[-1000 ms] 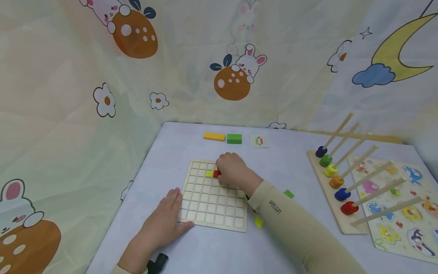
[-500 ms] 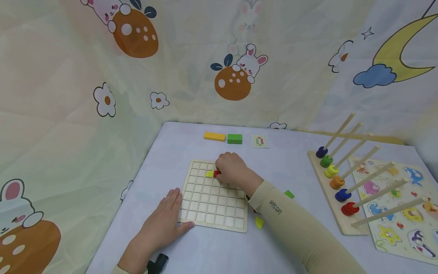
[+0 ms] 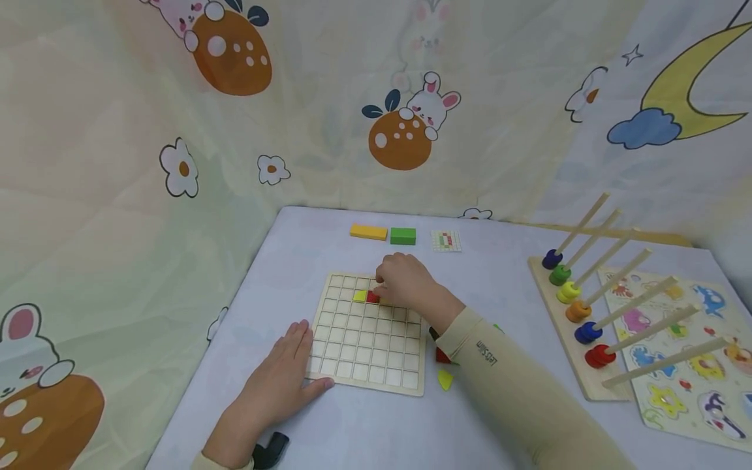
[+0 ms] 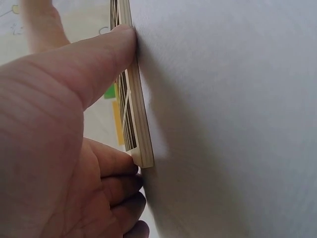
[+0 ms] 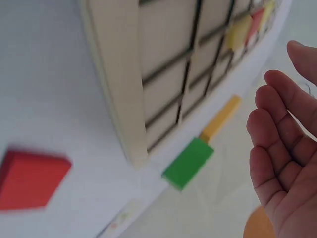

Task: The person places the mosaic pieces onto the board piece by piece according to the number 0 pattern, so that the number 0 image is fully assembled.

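Note:
A wooden grid board (image 3: 367,352) lies on the white table. In its upper rows a yellow tile (image 3: 360,296) and a red tile (image 3: 373,297) sit side by side. A second yellow tile (image 5: 238,33) shows just beyond the red one in the right wrist view. My right hand (image 3: 407,284) hovers over these tiles, its fingers (image 5: 270,129) loosely bent and holding nothing. My left hand (image 3: 279,372) rests at the board's lower left corner. Its thumb (image 4: 106,54) lies along the near edge, and the other fingers touch the left side.
Beyond the board lie a yellow block (image 3: 368,232), a green block (image 3: 403,236) and a pattern card (image 3: 446,241). Loose red (image 5: 34,178) and yellow (image 3: 444,379) pieces lie right of it. A pegged ring stand (image 3: 564,326) and picture puzzle (image 3: 684,352) stand farther right.
My right hand has lifted and shifted a little right, showing more of the red tile and a yellow tile beside it. The left hand has stayed in place.

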### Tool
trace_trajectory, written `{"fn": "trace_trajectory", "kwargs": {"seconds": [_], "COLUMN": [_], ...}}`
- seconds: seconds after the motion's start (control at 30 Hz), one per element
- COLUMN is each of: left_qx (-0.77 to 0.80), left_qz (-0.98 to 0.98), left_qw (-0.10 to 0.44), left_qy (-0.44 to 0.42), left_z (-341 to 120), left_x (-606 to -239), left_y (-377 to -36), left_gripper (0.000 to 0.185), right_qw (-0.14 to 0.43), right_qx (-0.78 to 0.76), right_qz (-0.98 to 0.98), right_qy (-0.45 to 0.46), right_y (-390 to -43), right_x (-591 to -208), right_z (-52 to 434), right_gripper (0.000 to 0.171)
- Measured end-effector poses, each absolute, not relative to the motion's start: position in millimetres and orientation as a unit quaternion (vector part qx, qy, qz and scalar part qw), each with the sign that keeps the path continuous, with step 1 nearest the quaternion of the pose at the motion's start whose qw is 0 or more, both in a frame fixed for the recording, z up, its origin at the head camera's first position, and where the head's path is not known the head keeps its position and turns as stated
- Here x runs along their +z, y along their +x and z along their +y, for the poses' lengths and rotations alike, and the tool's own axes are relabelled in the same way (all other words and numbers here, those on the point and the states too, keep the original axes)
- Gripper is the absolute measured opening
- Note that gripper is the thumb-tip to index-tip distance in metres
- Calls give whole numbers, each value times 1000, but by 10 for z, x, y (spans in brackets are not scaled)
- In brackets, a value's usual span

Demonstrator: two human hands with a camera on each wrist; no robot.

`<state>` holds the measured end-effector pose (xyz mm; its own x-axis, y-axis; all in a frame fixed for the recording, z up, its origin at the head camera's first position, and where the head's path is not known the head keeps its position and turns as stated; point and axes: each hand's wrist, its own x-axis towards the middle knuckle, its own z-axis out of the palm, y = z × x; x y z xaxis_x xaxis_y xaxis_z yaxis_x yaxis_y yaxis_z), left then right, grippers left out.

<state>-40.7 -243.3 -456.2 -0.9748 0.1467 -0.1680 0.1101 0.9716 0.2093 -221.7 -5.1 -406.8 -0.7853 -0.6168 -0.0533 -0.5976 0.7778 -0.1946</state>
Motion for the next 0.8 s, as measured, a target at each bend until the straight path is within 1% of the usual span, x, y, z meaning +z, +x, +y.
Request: {"fn": "trace_trajectory", "kwargs": {"seconds": [0.23, 0.43, 0.53, 0.8], "left_qx": [95, 95, 97, 99], "left_qz": [989, 989, 988, 988], "left_qw": [88, 92, 95, 95], "left_qy": [72, 69, 68, 72], "left_z": [-2438, -2428, -2429, -2438], "left_x": [-4578, -4574, -4557, -4570], "left_y": [-416, -422, -418, -422], "left_gripper": [108, 109, 109, 108], "right_qw": [23, 0, 5, 44], "right_qx": [-123, -127, -120, -111], "right_qz": [952, 957, 960, 964], "right_qy": [-280, -260, -254, -237], "right_y": [-2235, -2163, -2126, -2045], "right_x": [-3848, -3770, -3767, -3821], "right_z": [412, 770, 871, 1021], "right_gripper": [23, 24, 26, 31]}}
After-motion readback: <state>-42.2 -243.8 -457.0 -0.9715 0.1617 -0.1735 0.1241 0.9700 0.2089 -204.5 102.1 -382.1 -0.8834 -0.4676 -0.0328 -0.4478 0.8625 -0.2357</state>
